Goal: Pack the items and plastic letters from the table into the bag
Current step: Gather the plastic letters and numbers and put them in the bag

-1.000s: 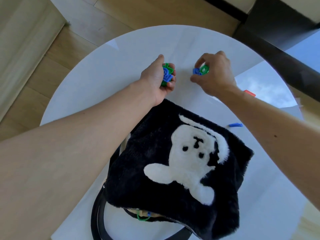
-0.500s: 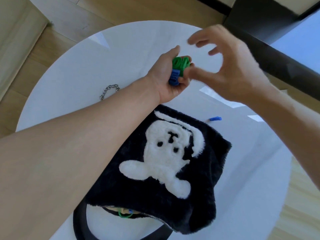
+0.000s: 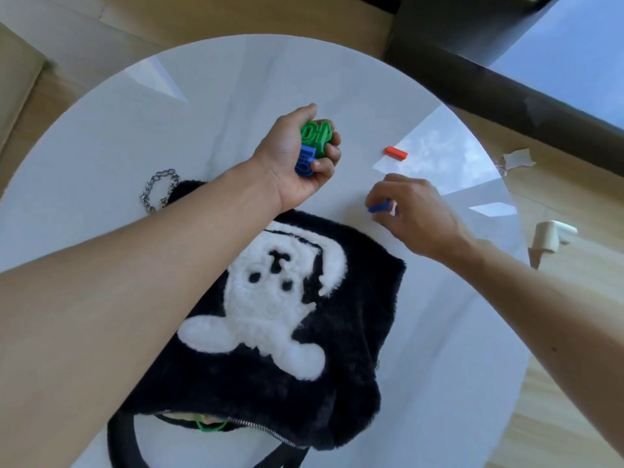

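Note:
A black furry bag (image 3: 337,383) with a white animal figure lies flat on the round white table (image 3: 135,136). Its zip mouth faces me and a green piece (image 3: 211,426) shows inside. My left hand (image 3: 297,163) hovers beyond the bag and grips a bunch of green and blue plastic letters (image 3: 312,143). My right hand (image 3: 412,211) is down at the table to the right of it, its fingers pinching a small blue piece (image 3: 380,207). An orange piece (image 3: 395,153) lies on the table further out.
A metal chain (image 3: 158,190) lies on the table left of the bag, partly behind my left forearm. The bag's black strap (image 3: 118,444) loops at the near edge. Beyond the table's right rim a white object (image 3: 550,236) sits on the wooden floor.
My right hand left the bunch in my left hand, dropped to the table on the right and took hold of the blue piece. My left hand kept its letters and moved slightly.

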Action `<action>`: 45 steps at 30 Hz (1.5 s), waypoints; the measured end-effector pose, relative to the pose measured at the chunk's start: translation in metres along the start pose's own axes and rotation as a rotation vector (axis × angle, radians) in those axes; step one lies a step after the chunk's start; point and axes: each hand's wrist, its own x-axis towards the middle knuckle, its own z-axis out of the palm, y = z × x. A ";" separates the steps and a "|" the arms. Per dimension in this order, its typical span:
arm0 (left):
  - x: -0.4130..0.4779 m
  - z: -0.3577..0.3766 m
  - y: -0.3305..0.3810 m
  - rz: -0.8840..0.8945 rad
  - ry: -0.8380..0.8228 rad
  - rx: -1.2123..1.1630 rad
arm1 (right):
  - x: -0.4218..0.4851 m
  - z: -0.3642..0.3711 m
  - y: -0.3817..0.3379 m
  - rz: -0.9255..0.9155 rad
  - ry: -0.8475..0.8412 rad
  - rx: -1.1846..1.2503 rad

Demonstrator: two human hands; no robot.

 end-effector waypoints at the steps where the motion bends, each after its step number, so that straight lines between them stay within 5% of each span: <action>1: 0.000 0.001 0.000 0.003 -0.001 0.002 | 0.004 -0.007 0.001 0.034 0.099 0.027; 4: -0.002 0.001 -0.001 0.014 0.001 -0.006 | 0.023 -0.030 0.005 0.202 0.266 0.060; 8: -0.007 0.005 -0.007 0.016 -0.005 0.010 | 0.042 -0.031 0.018 0.329 0.112 -0.018; 18: -0.039 -0.009 -0.007 0.074 0.041 0.123 | 0.030 -0.025 0.011 0.359 0.264 0.093; 23: -0.066 0.000 -0.026 0.059 0.017 0.189 | -0.010 -0.074 -0.067 0.109 0.328 0.455; 34: -0.147 0.011 -0.083 0.015 -0.146 0.041 | -0.092 -0.108 -0.134 -0.043 0.133 0.242; 45: -0.245 -0.044 -0.133 0.127 -0.134 -0.298 | -0.145 -0.105 -0.204 -0.243 -0.129 0.433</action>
